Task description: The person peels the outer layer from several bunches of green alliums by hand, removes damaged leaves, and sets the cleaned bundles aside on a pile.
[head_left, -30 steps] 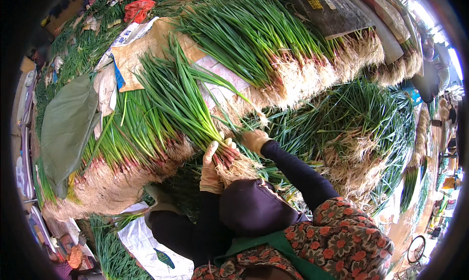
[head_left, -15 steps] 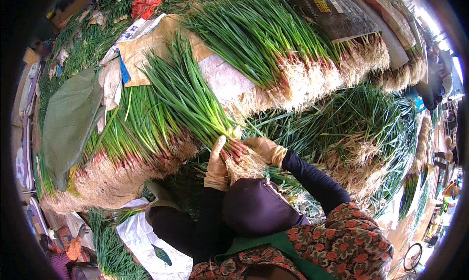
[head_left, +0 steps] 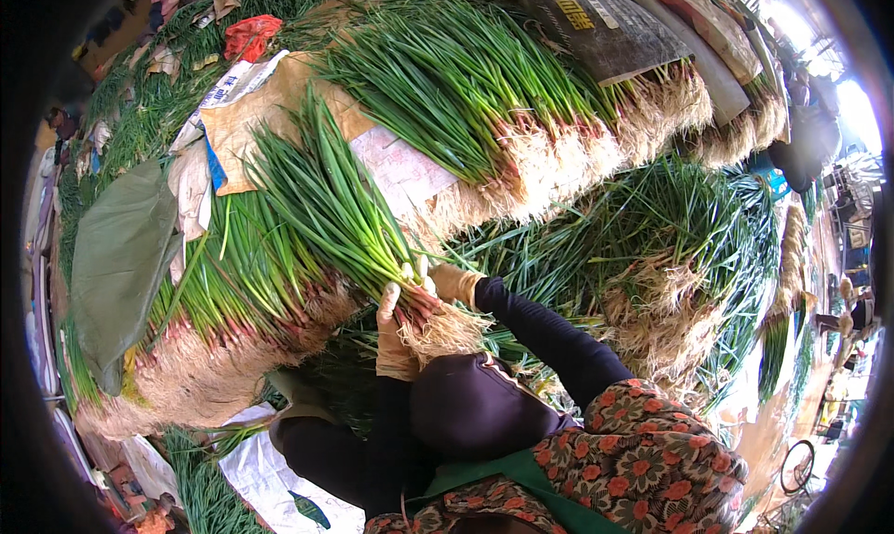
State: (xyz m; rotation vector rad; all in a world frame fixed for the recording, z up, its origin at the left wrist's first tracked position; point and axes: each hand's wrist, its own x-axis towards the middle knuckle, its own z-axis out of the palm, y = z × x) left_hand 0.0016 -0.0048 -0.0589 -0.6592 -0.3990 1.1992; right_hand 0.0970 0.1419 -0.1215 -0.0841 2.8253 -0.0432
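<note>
While both hands point(head_left: 419, 315) stay clamped on it, the scallion bunch point(head_left: 345, 208) has lifted.

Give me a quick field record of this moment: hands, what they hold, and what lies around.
left hand: gloved, gripping the bunch near its roots
right hand: gloved, on the bunch from the other side
bunch: green onions, leaves pointing up-left, white roots toward the person
left stack: onions, roots outward
upper stack: onions, roots outward
cardboard: between the stacks
green sheet: over the left stack's end
</note>
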